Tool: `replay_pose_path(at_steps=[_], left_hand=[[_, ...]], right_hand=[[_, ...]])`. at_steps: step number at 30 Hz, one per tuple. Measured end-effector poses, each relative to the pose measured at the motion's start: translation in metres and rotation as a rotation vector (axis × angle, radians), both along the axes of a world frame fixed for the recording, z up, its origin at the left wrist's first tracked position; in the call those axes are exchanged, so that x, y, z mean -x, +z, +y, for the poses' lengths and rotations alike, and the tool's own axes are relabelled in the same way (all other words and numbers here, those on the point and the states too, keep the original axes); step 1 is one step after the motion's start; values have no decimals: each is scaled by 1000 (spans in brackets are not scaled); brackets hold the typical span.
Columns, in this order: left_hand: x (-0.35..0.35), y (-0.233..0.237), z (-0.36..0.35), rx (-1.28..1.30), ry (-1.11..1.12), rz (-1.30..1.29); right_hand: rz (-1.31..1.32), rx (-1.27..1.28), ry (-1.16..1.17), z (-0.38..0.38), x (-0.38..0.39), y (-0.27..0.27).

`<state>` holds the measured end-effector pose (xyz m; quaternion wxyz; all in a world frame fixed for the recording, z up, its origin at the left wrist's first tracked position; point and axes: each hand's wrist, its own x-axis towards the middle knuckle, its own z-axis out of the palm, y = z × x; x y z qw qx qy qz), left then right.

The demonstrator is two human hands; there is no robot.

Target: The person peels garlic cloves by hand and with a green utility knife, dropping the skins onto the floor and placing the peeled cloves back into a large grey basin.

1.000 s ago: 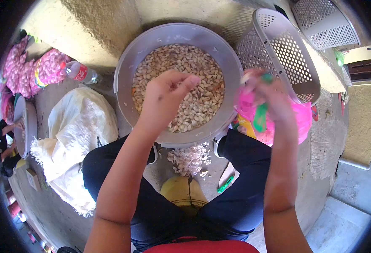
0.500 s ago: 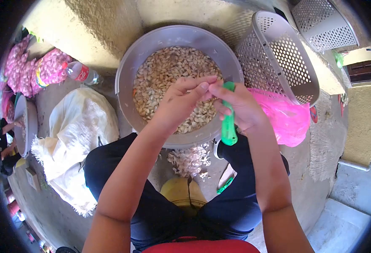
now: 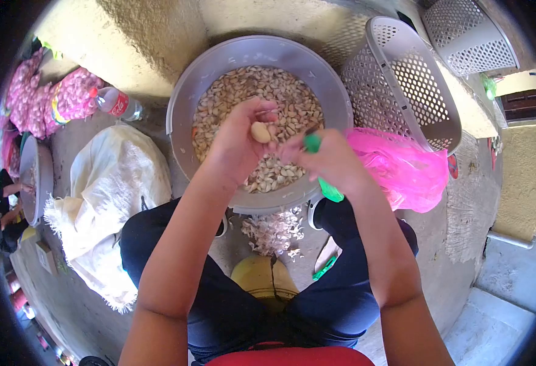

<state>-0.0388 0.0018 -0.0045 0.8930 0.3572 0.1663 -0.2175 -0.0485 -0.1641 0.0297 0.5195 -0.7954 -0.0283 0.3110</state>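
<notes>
you look down at your two bare hands above a grey tub (image 3: 274,52) holding many loose garlic cloves (image 3: 289,91). your left hand (image 3: 237,137) is curled round one pale garlic clove (image 3: 260,132), which shows on the side facing your right hand (image 3: 332,160). the clove's long axis runs mostly away from your body, its near end tipped slightly to the right. your right hand is closed round a green-handled knife (image 3: 330,190), the handle showing at both sides of the grip; the blade is too blurred to follow. from the right hand, the clove lies left and a little farther from you, near the blurred fingertips; whether they touch it, you cannot tell. a pink plastic bag (image 3: 408,174) lies just right of the tub.
</notes>
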Motion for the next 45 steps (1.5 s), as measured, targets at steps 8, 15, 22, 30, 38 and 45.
replay_pose_path(at_steps=[8, 15, 22, 30, 38, 45], left_hand=[[0, 2, 8, 142, 115, -46], [1, 11, 5, 124, -3, -158], [0, 11, 8, 46, 34, -93], [2, 0, 1, -10, -61, -90], [1, 8, 1, -159, 43, -62], [2, 9, 9, -73, -12, -137]], right_hand=[[-193, 443, 931, 28, 85, -67], [-185, 476, 863, 23, 85, -72], [-355, 243, -233, 4, 6, -34], [-663, 34, -275, 5, 3, -24], [-613, 160, 51, -1, 9, -25], [8, 619, 1086, 14, 54, -58]])
